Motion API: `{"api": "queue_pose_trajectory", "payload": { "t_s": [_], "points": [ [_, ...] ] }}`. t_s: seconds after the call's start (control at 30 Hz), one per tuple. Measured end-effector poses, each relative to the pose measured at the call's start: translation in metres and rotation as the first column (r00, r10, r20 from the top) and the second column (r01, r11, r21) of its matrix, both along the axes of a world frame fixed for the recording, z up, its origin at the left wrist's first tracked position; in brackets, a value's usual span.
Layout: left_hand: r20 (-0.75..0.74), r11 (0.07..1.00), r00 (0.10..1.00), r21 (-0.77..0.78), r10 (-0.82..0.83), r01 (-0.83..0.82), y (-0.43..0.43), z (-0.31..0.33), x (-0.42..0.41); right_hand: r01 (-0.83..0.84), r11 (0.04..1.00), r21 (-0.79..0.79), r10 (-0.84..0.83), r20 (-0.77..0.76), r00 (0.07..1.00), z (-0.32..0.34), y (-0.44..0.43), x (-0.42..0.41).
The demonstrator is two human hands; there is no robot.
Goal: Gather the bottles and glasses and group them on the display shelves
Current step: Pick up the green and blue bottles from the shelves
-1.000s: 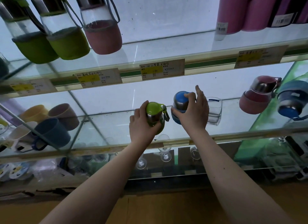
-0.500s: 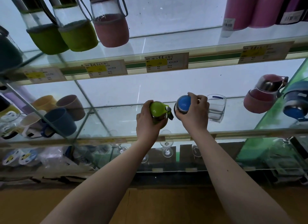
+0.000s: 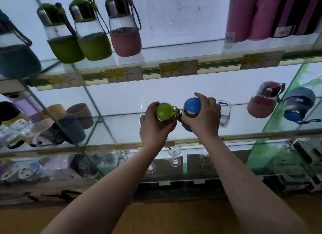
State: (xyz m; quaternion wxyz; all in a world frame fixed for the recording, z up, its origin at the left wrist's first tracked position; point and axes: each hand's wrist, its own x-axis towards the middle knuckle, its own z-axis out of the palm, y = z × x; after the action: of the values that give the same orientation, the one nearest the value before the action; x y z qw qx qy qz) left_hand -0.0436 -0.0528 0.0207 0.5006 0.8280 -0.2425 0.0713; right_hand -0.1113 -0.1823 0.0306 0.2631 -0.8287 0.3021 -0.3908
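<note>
Your left hand point(image 3: 154, 127) grips the green-capped bottle point(image 3: 164, 112), your right hand point(image 3: 204, 118) the blue-capped bottle point(image 3: 192, 106), side by side over the middle shelf point(image 3: 244, 136). A glass point(image 3: 224, 114) stands just right of them.

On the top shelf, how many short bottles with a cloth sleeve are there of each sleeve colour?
Green bottles: 2
Pink bottle: 1
Dark blue bottle: 1
Total: 4
</note>
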Motion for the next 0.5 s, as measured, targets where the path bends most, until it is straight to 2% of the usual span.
{"api": "queue_pose_trajectory", "payload": {
  "t_s": [0.3, 0.5],
  "points": [
    [0.123, 0.994, 0.992, -0.096, -0.032, 0.044, 0.039, 0.03, -0.002, -0.028, 0.999, -0.03, 0.034, 0.236, 0.971, 0.034, 0.049, -0.008],
    [0.109, 0.976, 0.994, -0.21, -0.027, 0.049, 0.077, 0.062, 0.008, 0.004, 0.995, -0.1, 0.021, 0.253, 0.967, 0.065, 0.089, -0.009]
  ]
}}
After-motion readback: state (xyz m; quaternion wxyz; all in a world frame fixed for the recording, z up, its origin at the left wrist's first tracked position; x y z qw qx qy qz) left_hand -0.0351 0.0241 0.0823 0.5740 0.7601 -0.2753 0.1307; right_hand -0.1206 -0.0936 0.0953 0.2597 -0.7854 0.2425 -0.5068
